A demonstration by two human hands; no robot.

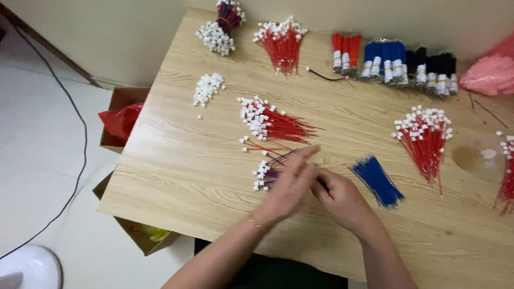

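At table (pixel 203 176) centre, head view: left hand (pixel 289 184) stretched forward, palm down, fingers extended and loosely together, tips pointing up-right just past a small wire pile (pixel 266 172). Bracelet (pixel 258 223) on left wrist. Grip on anything: cannot tell, underside hidden.

Right hand (pixel 342 200) just beside and touching the left, knuckles up, fingers curled inward toward the left palm. Held item hidden; a dark wire end (pixel 321 183) visible between the two hands, contact unclear.

Wire pile: dark and red leads with white plugs, lying flat, partly under the left fingers.

Beside right hand: blue wires (pixel 377 181), loose fan, flat, near but apart from the knuckles.

Above hands: red bundle (pixel 270 123) with white plugs, fanned right.

Right side: second red bundle (pixel 424 140), plugs uppermost; a further red bundle cut off by the right edge.

Far edge, left to right: dark bundle (pixel 222 24) with white plugs; red fan (pixel 281 40); row of taped hanks (pixel 393 61), red, blue, black; pink bag (pixel 490 72).

Left of centre: loose plugs (pixel 207 88), white heap.

Floor, left: boxes (pixel 120 120), one with a red bag; black cable (pixel 80 155); white fan base (pixel 29 267).
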